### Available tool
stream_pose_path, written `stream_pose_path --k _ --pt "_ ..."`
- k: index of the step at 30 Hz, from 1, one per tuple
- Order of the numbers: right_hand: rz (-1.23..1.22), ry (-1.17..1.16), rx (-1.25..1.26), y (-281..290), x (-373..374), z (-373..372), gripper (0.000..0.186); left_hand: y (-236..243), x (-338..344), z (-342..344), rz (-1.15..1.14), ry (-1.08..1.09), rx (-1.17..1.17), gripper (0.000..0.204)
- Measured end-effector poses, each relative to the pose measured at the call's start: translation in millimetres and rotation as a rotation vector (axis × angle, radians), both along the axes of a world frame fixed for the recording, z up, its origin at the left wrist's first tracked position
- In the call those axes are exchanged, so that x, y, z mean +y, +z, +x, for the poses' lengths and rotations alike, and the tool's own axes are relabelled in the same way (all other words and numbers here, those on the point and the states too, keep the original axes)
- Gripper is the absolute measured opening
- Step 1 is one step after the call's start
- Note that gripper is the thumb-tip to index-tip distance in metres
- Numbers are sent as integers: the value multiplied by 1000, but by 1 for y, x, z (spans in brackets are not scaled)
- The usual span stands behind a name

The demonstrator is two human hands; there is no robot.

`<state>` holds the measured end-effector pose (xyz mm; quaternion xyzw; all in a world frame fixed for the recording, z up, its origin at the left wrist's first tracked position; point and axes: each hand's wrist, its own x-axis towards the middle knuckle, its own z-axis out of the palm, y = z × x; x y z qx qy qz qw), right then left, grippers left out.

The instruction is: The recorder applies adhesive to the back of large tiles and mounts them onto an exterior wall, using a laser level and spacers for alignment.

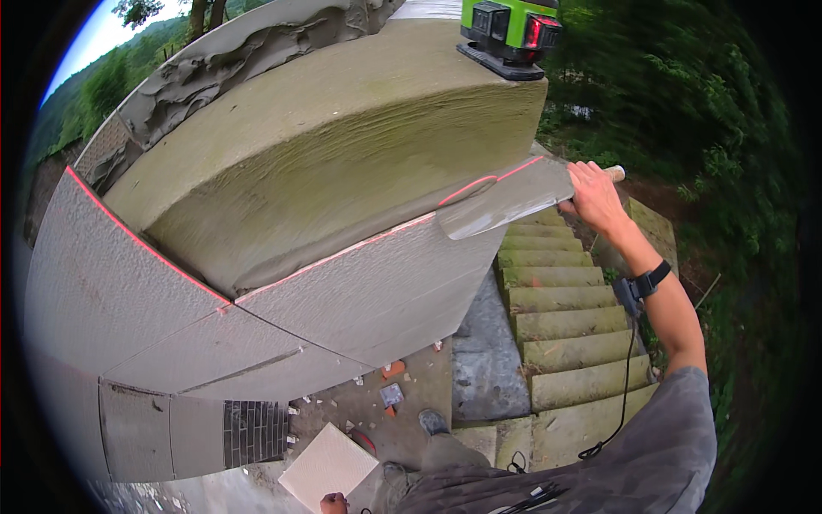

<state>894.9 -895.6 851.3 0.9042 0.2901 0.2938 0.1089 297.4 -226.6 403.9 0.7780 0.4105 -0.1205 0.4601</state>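
1. Left tile (120, 257), along the ledge's (325, 116) left side: red light follows its top edge, so I'd take that as my height guide.
2. Mortar (244, 68), ridged along the ledge's far side: rough and lumpy.
3. My left hand (334, 504), well below the ledge by a loose tile (329, 467): fingers look curled, but the frame cuts them off; I can't tell whether they hold anything.
4. Front tile (368, 295), along the ledge's near side, with a grey strip (342, 240) between: best filled evenly, without shoving the tile outward.
5. Trowel (505, 204), at the ledge's near right: I'd keep the blade level, pressure light.
6. Laser (510, 38), on the ledge's right end: mustn't be knocked.
7. My right hand (595, 195), right of the ledge, is wrapped round the trowel's handle; a steady wrist should help.
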Motion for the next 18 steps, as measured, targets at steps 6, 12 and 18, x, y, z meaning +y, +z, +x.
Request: stream_pose_path --k 6,12,18 --pt "-9 25 -9 5 36 -6 48 -14 0 2 -10 135 14 22" --pt "-19 102 -48 11 95 -20 44 -16 0 -6 44 111 76 23" --pt "-31 181 -41 12 172 -37 43 -13 5 -30 33 201 5 24"
